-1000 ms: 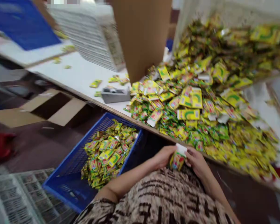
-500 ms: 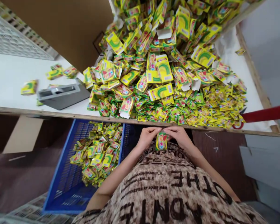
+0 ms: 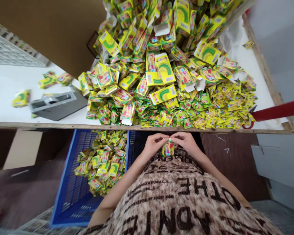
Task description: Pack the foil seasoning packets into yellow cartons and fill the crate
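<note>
Between my two hands, just below the table's front edge, is a small yellow-and-green candy box. My left hand pinches its upper left corner with thumb and forefinger. On the other side my right hand grips the upper right corner the same way. The fingertips nearly meet along the box's top end, so whether its flap is closed is hidden. Past the table edge lie a heap of similar boxes, some with white flaps standing up, and small green and yellow candy packets.
A blue plastic basket holding many boxes stands on the floor at my left. On the white table are a grey tape dispenser, a large brown carton and red-handled scissors. A red bar juts in from the right.
The camera view has shifted slightly, so the tabletop things appear further left. Both hands keep their pinch on the candy box, with the fingers slightly shifted at its top end.
</note>
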The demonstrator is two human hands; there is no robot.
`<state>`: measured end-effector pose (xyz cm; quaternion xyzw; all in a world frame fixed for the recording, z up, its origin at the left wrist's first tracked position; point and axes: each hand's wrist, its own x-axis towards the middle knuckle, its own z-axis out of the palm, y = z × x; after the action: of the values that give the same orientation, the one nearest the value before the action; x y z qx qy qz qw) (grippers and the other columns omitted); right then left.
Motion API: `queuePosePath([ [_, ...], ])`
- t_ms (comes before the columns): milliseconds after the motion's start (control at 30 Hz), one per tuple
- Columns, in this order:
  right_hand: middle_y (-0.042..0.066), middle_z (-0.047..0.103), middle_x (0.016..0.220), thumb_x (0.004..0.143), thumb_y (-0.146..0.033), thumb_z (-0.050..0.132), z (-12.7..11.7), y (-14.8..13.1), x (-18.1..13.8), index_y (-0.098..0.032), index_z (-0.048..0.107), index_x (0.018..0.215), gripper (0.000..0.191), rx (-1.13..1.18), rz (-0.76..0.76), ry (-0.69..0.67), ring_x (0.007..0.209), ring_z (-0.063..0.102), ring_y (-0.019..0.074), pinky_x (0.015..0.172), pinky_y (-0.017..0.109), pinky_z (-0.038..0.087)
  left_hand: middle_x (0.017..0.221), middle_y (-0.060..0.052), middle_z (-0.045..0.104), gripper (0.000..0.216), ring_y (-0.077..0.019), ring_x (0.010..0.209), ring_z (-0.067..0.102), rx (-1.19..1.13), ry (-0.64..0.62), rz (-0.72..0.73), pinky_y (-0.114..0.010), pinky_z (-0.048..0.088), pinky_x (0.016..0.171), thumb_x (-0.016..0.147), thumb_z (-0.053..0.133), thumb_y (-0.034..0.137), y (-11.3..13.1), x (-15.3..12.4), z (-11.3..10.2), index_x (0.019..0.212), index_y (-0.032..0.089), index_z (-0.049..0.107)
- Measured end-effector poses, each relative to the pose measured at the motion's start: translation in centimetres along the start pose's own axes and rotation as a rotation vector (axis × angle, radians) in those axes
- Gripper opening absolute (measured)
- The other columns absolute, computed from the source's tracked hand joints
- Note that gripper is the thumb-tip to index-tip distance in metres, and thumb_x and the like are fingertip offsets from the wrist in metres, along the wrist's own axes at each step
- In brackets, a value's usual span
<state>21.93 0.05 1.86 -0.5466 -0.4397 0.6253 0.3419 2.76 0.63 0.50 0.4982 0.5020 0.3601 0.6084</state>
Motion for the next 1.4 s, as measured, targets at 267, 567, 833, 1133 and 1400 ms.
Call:
queuePosePath([
  [267, 0.004, 0.07, 0.066, 0.074, -0.042, 0.075, -0.6, -0.4, 1.1, -0.017, 0.074, 0.073, 0.025, -0.165, -0.058, -0.05, 0.052, 0.061, 0.0145, 0.05, 0.027, 0.05, 0.093, -0.008, 0.077, 0.023, -0.0199, 0.086, 0.071, 0.07, -0.103, 0.021, -0.029, 0.055, 0.08, 0.079, 0.073, 0.036, 0.5, 0.6, -0.6, 0.09, 0.018, 0.079],
  [567, 0.008, 0.065, 0.095, 0.092, -0.031, 0.06, -0.6, 2.1, -1.2, -0.022, 0.073, 0.097, 0.016, -0.514, -0.545, -0.102, 0.087, 0.063, 0.0169, 0.077, 0.031, 0.053, 0.095, -0.008, 0.076, 0.039, -0.0188, 0.083, 0.071, -0.123, -0.103, -0.053, -0.032, 0.057, 0.08, 0.067, 0.083, 0.035, -2.8, -1.7, 0.2, 0.1, 0.016, 0.075],
  [833, 0.012, 0.062, 0.105, 0.091, -0.035, 0.06, 0.1, -2.3, 6.7, -0.018, 0.067, 0.108, 0.026, -0.866, -0.551, 0.257, 0.094, 0.059, 0.0256, 0.084, 0.04, 0.05, 0.088, -0.003, 0.069, 0.04, -0.0126, 0.075, 0.065, -0.117, 0.612, 0.037, -0.025, 0.053, 0.072, 0.077, 0.073, 0.04, -5.2, -3.3, -5.2, 0.109, 0.017, 0.067],
  [1133, 0.0, 0.058, 0.075, 0.071, -0.038, 0.078, -2.5, -2.7, 10.2, -0.02, 0.058, 0.081, 0.028, -0.557, -0.422, 0.179, 0.07, 0.054, 0.0179, 0.067, 0.032, 0.046, 0.103, -0.015, 0.065, 0.053, -0.03, 0.099, 0.06, 0.793, 1.123, -0.304, -0.048, 0.047, 0.093, 0.076, 0.067, 0.041, -12.2, -10.8, -20.5, 0.117, 0.009, 0.06],
  [1400, 0.007, 0.068, 0.091, 0.075, -0.019, 0.072, -3.0, -3.2, 9.9, -0.017, 0.067, 0.097, 0.022, -0.953, -0.342, -0.095, 0.085, 0.062, 0.0232, 0.077, 0.034, 0.048, 0.143, -0.011, 0.049, 0.056, -0.0279, 0.132, 0.043, 1.38, 0.33, 0.597, -0.046, 0.033, 0.109, 0.088, 0.046, 0.008, 1.4, 0.9, -19.9, 0.139, 0.031, 0.05],
])
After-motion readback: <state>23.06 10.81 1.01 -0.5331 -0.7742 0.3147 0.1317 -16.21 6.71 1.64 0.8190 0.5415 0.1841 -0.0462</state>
